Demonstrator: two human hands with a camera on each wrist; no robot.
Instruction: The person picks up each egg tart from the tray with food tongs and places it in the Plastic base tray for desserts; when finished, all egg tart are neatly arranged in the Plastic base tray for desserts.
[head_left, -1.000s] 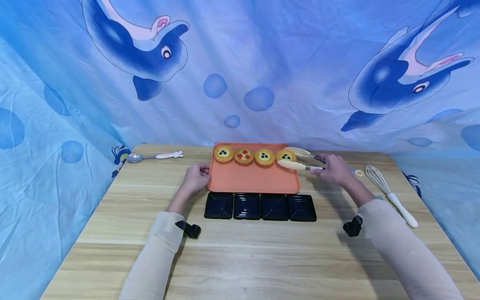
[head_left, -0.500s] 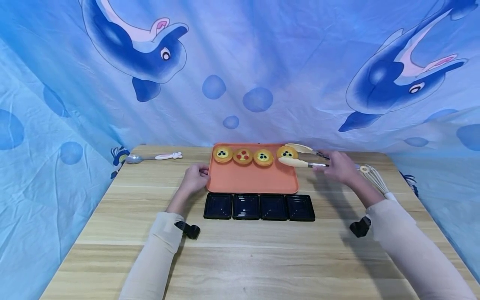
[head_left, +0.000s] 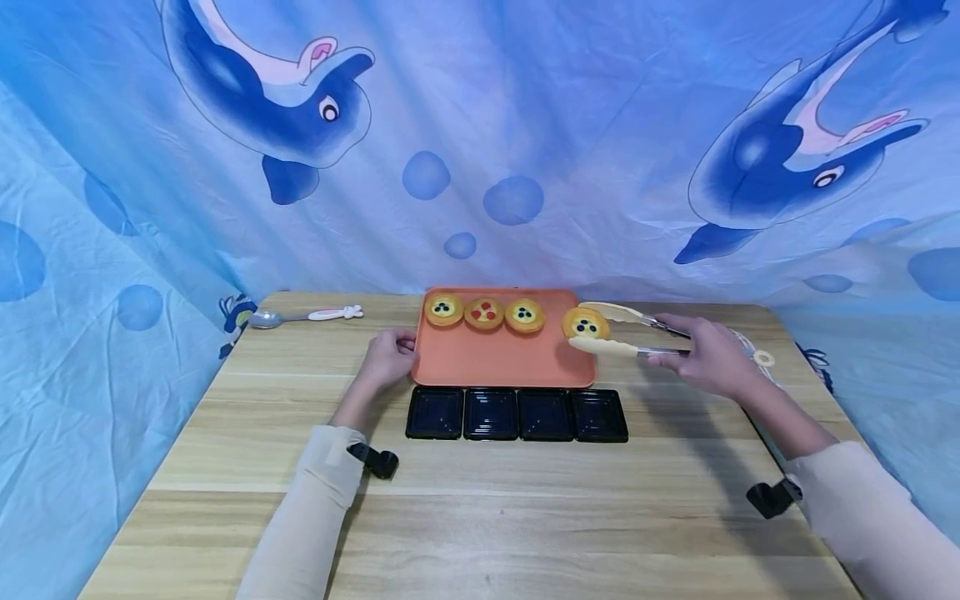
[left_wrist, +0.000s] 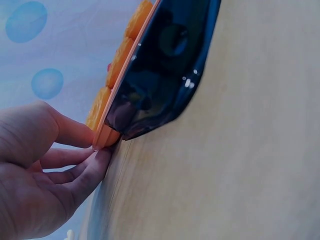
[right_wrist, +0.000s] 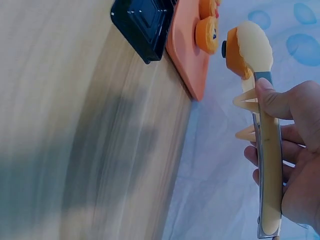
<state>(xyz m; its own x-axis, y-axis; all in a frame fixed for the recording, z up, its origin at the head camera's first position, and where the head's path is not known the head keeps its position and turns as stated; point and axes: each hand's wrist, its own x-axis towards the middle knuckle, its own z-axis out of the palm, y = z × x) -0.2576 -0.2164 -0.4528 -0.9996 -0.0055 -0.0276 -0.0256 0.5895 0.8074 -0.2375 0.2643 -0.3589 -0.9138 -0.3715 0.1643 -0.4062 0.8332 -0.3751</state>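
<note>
With thumb and fingers my left hand [head_left: 388,358] [left_wrist: 45,160] pinches the left edge of an orange tray [head_left: 502,358] [left_wrist: 102,132]. My right hand [head_left: 711,354] [right_wrist: 300,135] grips cream-tipped tongs [head_left: 611,347] [right_wrist: 271,180]. Between the tong tips is a round toy tart [head_left: 586,323] [right_wrist: 235,55] with dark berries on yellow filling; in the right wrist view it is raised off the tray. Three tarts stay along the tray's back: a berry tart [head_left: 444,309] at left, a red-topped tart [head_left: 484,314], then another berry tart [head_left: 524,316].
Several square black containers [head_left: 435,412] stand in a row along the tray's front edge. A spoon [head_left: 307,316] with a white rabbit handle lies at the back left. Partly behind my right hand is a whisk [head_left: 742,340]. A dolphin-print curtain [head_left: 480,125] hangs behind the table.
My right hand has drawn the tongs and the berry tart up off the row, rightward and toward me. My left hand has kept its place at the tray.
</note>
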